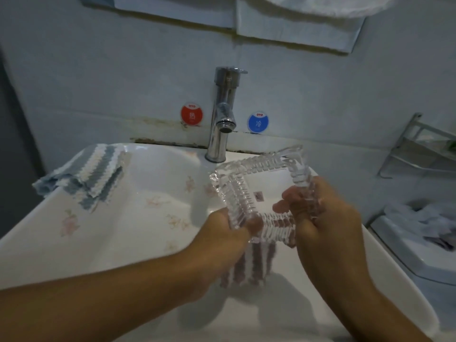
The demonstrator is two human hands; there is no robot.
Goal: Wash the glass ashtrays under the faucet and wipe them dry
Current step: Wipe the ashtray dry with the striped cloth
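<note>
ashtray: square clear ribbed glass ashtray, center-right of frame, tilted over white sink
left hand: grasps its near-left corner w/ striped cloth
right hand: grips right edge

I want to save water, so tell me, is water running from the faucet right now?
No, the faucet shows no stream below its spout, while both hands hold the glass ashtray off to its right.

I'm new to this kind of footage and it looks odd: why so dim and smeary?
Head view: dim, bluish light; motion blur smears both hands and the glass ashtray; the faucet stays sharper with small glints; the wide lens bends the sink rim and wall edges.
</note>
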